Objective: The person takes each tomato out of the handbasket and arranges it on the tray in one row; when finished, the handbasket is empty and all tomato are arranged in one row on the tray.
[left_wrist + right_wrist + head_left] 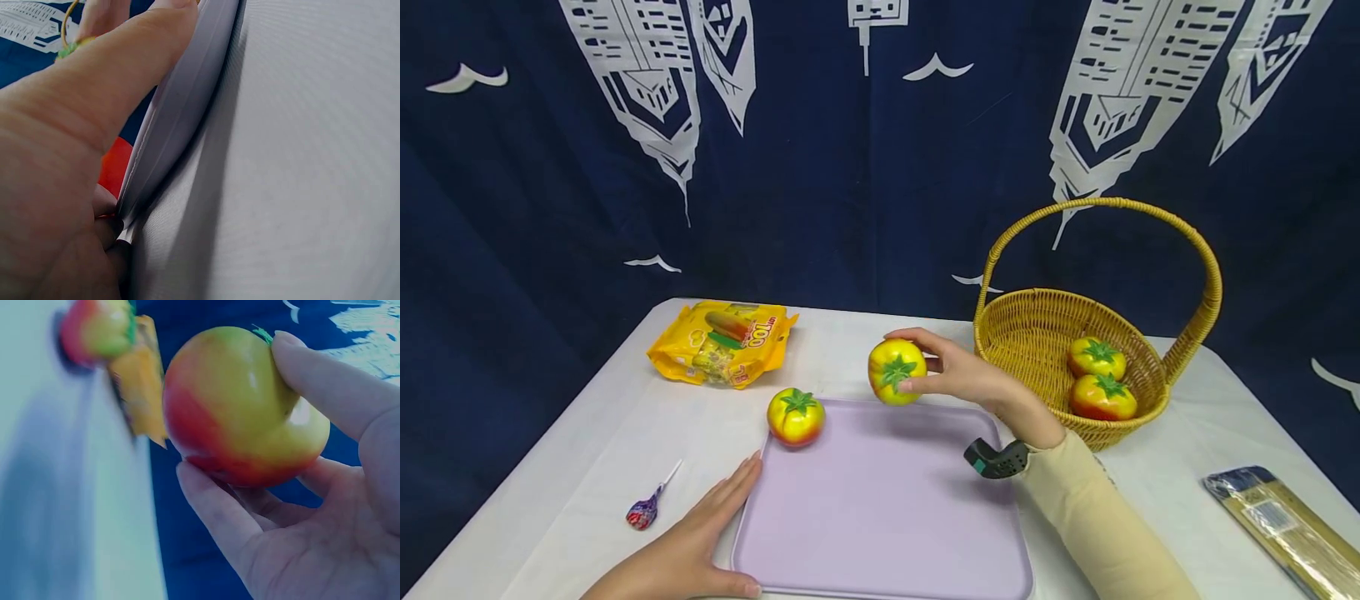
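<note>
Now our right hand (953, 368) pinches the yellow-red persimmon (891, 354) up by the far edge of the lavender tray (880, 508); we want light, even fingertip pressure, while our left hand (696, 537), spread wide, braces its left side.

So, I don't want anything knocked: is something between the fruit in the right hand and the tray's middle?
Nothing visible stands between the held fruit and the middle of the tray; another fruit sits at its far left corner and the left hand is at its left edge, both aside.
</note>
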A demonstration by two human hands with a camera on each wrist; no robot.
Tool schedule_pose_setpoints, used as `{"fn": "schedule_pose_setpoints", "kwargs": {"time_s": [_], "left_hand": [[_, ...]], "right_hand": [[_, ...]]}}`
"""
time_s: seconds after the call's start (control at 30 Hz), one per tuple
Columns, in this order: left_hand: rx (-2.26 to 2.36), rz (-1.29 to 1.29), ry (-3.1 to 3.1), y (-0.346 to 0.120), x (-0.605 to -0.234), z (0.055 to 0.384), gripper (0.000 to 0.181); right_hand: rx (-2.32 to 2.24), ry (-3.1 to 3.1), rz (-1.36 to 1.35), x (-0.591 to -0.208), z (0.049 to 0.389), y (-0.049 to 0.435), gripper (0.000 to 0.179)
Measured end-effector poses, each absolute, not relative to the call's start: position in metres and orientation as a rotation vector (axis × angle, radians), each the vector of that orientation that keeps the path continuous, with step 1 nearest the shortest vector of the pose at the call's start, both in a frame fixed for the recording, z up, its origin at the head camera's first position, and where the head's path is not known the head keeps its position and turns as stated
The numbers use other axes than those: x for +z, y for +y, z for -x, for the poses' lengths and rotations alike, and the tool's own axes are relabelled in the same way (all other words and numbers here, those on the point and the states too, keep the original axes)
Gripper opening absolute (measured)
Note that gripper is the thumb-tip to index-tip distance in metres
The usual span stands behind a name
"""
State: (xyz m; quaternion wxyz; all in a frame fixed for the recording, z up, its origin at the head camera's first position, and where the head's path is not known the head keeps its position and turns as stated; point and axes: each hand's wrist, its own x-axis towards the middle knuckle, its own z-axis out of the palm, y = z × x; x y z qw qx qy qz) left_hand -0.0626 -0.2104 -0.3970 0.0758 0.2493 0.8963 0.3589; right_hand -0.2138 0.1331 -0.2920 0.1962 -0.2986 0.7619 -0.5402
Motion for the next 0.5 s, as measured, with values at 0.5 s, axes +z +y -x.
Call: {"fn": "schedule_pose_setpoints", "kwargs": {"time_s": [0.5], "left_hand": [[1.015,-0.798,2.783,-0.213,-0.400,0.062,0.116]], "right_hand": [[-1.546,1.968,0.646,-0.345,0.218,0.094,0.053]]}}
